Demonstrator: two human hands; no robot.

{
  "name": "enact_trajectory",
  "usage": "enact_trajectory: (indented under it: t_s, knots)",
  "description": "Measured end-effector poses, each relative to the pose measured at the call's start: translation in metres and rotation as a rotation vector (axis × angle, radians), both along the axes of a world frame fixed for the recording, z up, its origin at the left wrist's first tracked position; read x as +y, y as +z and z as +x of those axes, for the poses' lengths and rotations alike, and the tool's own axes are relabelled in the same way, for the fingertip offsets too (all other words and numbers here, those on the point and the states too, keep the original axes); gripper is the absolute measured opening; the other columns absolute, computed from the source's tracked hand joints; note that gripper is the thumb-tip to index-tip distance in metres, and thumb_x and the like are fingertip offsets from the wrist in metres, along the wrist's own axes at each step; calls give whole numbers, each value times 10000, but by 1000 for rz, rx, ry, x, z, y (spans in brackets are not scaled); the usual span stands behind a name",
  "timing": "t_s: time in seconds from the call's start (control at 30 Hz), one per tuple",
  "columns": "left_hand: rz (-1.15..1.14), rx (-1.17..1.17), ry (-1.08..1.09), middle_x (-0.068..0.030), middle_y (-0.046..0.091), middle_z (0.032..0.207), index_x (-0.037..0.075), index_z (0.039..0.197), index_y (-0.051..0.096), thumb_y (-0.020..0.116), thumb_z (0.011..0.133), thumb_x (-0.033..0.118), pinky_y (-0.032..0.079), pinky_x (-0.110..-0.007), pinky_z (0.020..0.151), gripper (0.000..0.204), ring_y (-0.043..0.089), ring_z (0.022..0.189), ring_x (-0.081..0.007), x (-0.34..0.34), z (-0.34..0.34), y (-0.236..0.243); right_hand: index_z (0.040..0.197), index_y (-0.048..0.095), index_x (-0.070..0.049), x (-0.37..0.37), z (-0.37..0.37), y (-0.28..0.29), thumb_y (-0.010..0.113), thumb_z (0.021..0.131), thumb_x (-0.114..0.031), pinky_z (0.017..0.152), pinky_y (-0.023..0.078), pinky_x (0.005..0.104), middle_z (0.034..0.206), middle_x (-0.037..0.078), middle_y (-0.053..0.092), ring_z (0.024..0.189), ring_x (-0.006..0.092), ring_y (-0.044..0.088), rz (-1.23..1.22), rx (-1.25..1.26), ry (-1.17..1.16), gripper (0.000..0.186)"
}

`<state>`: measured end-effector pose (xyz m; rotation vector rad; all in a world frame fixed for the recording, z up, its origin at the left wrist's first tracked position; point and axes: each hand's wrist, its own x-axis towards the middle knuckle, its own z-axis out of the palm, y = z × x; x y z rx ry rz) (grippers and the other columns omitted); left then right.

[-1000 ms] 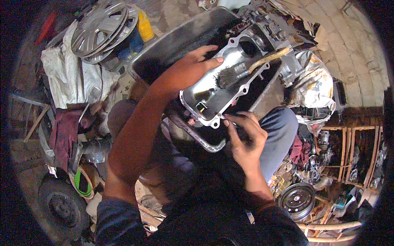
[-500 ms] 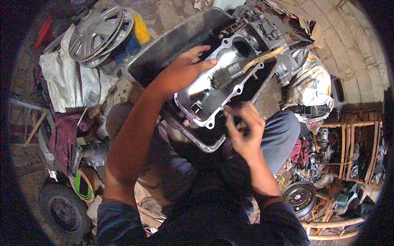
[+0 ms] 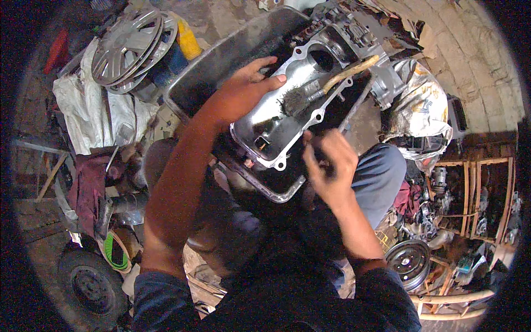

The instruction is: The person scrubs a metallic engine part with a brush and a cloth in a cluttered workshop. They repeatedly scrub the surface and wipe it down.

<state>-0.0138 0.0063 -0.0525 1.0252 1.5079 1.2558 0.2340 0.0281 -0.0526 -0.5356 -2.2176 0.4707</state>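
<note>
A silvery metal engine casing [image 3: 293, 72] with a bolt-holed flange lies tilted across a dark plastic basin [image 3: 193, 77]. My left hand [image 3: 243, 91] grips its left wall, the thumb over the rim and the fingers along the far side. Inside the casing rests a paintbrush [image 3: 310, 97] with dirty bristles; its wooden handle leans out over the right flange. My right hand [image 3: 334, 160] is closed beside the near right flange, thumb and index finger bent together. Motion blurs these fingertips, and whatever they hold is hidden.
Wheel covers [image 3: 133, 50] and a white sack [image 3: 83, 105] lie at the left, with a tyre [image 3: 88, 285] nearer me. On the right are another white sack [image 3: 417, 105], a steel wheel rim [image 3: 408, 260] and a wooden rack [image 3: 475, 199] with metal parts.
My right hand has shifted slightly farther up along the right flange, still closed. The left hand keeps its hold on the casing. The whole view has moved a little.
</note>
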Motion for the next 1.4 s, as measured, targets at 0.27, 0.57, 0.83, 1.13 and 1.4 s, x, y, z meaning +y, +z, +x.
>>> enact_trajectory:
  t_s: [0.27, 0.57, 0.83, 1.13, 1.4]
  knots:
    - [3, 37, -6, -183, 712, 1126, 91, 1539, 460, 737, 925, 466, 532, -326, 840, 772, 687, 949, -201, -1, -2, -1, 889, 678, 10, 4, -1, -4, 756, 747, 28, 632, 479, 426, 757, 157, 576, 696, 345, 585, 30, 24, -1, 163]
    - [1, 96, 9, -181, 730, 1073, 75, 1553, 430, 738, 920, 473, 529, -331, 850, 809, 690, 945, -204, 0, -2, 1, 884, 652, 0, 0, 2, -4, 763, 735, 17, 626, 497, 438, 777, 161, 594, 705, 358, 608, 47, 2, 54, 187]
    - [15, 38, 3, -151, 731, 1054, 44, 1544, 431, 756, 913, 458, 529, -328, 832, 821, 688, 914, -187, -1, -1, 4, 956, 708, 69, 5, 3, -3, 741, 742, 103, 610, 473, 382, 739, 157, 580, 656, 313, 595, 56, -32, 99, 219]
    - [3, 47, -1, -173, 719, 1109, 69, 1545, 436, 740, 919, 484, 523, -335, 879, 810, 681, 963, -194, -1, -2, 3, 951, 720, 56, -9, 1, -7, 746, 714, 113, 638, 491, 378, 766, 153, 604, 709, 311, 607, 63, 5, 160, 246]
    - [-6, 37, 3, -178, 714, 1136, 76, 1552, 426, 743, 910, 493, 525, -344, 890, 829, 685, 979, -218, -1, -3, 1, 887, 701, 54, -17, -1, -1, 744, 738, 100, 739, 536, 386, 772, 153, 627, 797, 343, 669, 20, -16, 179, 161]
